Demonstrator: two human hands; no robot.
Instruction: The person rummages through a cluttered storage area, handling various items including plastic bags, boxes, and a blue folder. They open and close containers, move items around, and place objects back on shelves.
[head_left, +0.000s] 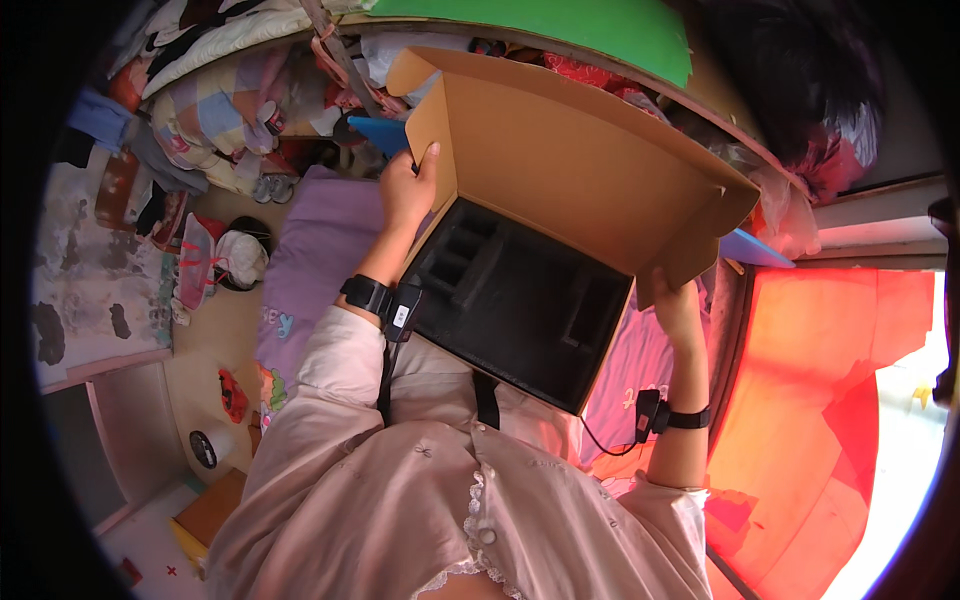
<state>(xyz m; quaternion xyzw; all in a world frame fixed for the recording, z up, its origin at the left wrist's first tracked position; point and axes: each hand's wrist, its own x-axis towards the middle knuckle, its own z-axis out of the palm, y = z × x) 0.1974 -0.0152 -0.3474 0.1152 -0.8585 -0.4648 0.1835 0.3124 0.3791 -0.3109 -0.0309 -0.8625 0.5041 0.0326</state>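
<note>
A cardboard box (555, 150) with its lid raised rests over my lap, tilted. Black foam padding (517, 300) fills its base, with several cut-out slots at the left and one recess at the right; I see nothing lying in them. My left hand (409, 187) grips the lid's left side flap (431, 139), thumb on the inner face. At the other side my right hand (675, 307) holds the right side flap (682, 247), its fingers partly hidden behind the cardboard. Both wrists wear black straps with small devices, and a thin cable hangs near the right one.
Purple bedding (319, 232) lies beneath and around me. Beyond the box runs a shelf edge (720, 116) with a green sheet (540, 30) on top and bags and cloth below. A red-orange curtain (795, 405) hangs at the right. A red-trimmed bag (196, 262) stands on the left floor.
</note>
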